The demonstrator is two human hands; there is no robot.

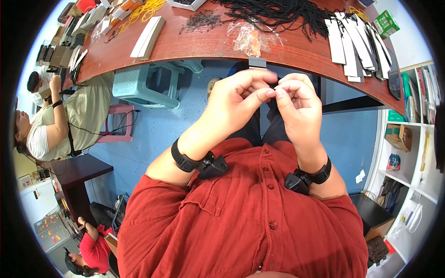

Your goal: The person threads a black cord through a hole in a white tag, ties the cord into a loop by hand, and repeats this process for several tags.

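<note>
My left hand [238,95] and my right hand [300,103] meet in front of me, just off the near edge of the table [199,48]. Thumbs and fingertips of both are pinched together and almost touch. A tiny dark bit shows between the fingertips, too small to name. Just beyond my left hand, a dark grey ridged block [257,62] sits at the table edge. Behind it lies a crumpled clear plastic bag [252,39] with something orange in it. A heap of black cords [287,16] spreads over the far side, beside scattered small black pieces [202,21].
White strips of card [344,44] with black cords lie at the table's right. A white stack [148,38] lies left. Light-blue stools [139,85] stand under the table. One person [51,125] works at left, another [95,248] at lower left. White shelves [417,185] stand right.
</note>
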